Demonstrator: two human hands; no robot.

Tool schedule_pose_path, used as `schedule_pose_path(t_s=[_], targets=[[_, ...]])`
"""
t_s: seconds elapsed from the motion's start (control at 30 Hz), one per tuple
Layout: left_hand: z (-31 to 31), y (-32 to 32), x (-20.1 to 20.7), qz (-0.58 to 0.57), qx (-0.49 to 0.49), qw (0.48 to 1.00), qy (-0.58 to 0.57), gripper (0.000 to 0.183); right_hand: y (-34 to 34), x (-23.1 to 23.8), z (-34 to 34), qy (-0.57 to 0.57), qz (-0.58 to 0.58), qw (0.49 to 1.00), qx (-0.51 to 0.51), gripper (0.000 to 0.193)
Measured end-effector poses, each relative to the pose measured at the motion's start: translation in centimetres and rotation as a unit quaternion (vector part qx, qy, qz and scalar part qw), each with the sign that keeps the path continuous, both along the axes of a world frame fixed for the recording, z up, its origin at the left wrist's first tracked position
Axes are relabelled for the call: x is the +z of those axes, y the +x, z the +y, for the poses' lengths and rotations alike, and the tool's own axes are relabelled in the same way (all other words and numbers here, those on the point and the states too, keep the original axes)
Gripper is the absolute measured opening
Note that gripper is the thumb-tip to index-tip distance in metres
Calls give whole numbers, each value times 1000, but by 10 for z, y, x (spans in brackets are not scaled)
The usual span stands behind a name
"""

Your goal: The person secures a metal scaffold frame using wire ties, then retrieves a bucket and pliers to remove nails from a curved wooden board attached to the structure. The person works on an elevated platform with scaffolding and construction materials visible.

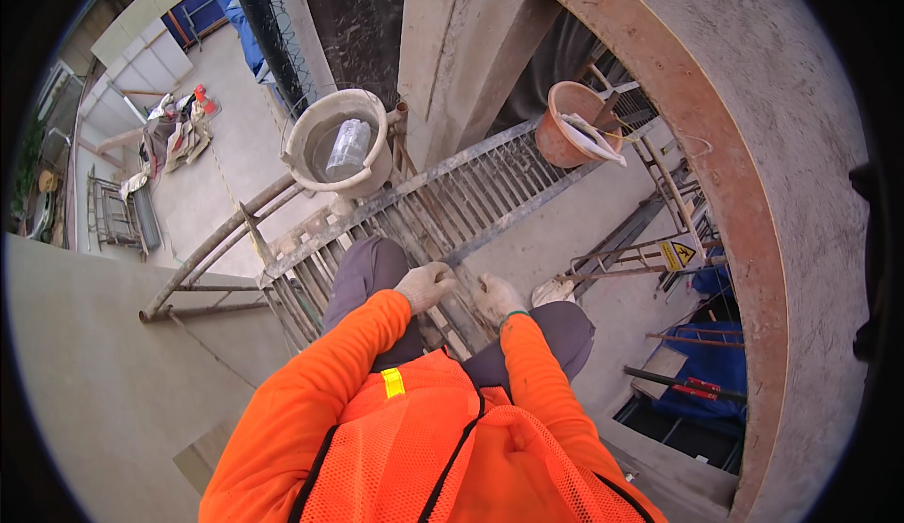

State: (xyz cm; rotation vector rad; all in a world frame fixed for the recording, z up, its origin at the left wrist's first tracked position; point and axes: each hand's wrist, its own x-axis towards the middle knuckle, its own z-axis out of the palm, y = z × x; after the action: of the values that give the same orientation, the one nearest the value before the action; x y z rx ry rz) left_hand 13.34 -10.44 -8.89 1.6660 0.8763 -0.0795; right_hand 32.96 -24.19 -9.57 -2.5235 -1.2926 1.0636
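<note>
Both my hands wear pale knit gloves and hover between my bent knees, a small gap apart. My left hand (426,286) is closed, its fingers curled under beside my left knee. Near my right knee, my right hand (499,299) is also curled closed, its thumb raised. Whatever either might hold is hidden. Beneath them runs a slatted metal scaffold platform (490,189). Ahead on the left stands a mortar-smeared grey bucket (381,160) with a clear plastic-wrapped cylinder (349,146) inside. Farther right along the platform is an orange bucket (557,146) holding a white item and a tool handle.
A rusty curved tube rail (193,264) borders the platform's left end. A large curved concrete edge with a brown band (753,193) rises at right. Scaffold frames with a yellow warning sign (677,255) and a blue tarp (702,363) lie below. Sacks (184,137) sit on the lower floor.
</note>
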Motion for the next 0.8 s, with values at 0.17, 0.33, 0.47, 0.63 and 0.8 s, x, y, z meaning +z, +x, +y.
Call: schedule_pose_path(t_s=[0.17,0.33,0.47,0.63,0.8], targets=[[-1,0,4,-13,-14,999,33,50,1,-4,-2,4,-8,1000,3,49],[2,1,9,-6,-62,998,29,61,2,-12,-1,24,-6,1000,2,46],[-1,3,10,-10,-34,999,15,47,3,-17,-1,11,-16,1000,-9,46],[0,1,2,-14,-65,996,59,52,4,-21,-5,18,-15,1000,5,46],[1,1,-2,-3,-89,994,59,53,3,-16,-7,7,-14,1000,-1,49]])
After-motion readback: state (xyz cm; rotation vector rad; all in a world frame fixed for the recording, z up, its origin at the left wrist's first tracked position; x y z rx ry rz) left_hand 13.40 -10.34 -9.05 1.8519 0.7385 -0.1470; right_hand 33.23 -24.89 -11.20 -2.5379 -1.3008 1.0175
